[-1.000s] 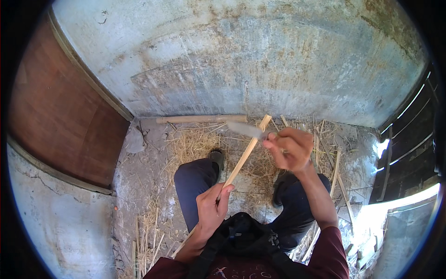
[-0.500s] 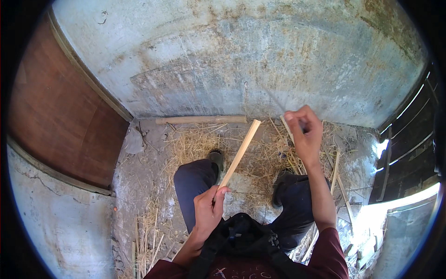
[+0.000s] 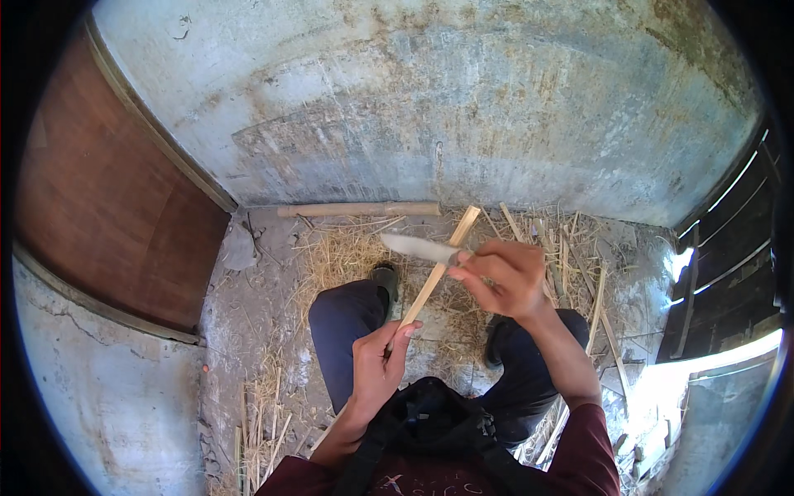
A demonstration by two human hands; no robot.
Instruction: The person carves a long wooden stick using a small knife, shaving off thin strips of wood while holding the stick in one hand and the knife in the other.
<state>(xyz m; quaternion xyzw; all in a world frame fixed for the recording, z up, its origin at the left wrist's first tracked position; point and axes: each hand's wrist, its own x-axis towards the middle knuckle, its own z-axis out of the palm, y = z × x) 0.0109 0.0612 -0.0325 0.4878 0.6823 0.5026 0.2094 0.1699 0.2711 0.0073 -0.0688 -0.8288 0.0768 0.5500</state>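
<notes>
My left hand [image 3: 380, 360] is closed round the lower end of a pale bamboo strip [image 3: 426, 291], which slants up and to the right between my knees. In my right hand [image 3: 509, 277] is a knife [image 3: 411, 246], its handle mostly hidden by my fingers. The blade points left and crosses over the upper half of the strip. From this angle I cannot tell whether the blade touches the wood. Some motion blur softens the blade.
Straw-like shavings [image 3: 347, 256] litter the floor around my boots. A round bamboo pole [image 3: 360, 210] lies along the foot of the stained wall [image 3: 463, 107]. Loose strips [image 3: 614, 347] lie by my right leg. A brown door panel [image 3: 124, 190] stands at the left.
My right hand has come down and to the left, swinging the knife from pointing up to lying across the strip. The strip's top has shifted slightly right.
</notes>
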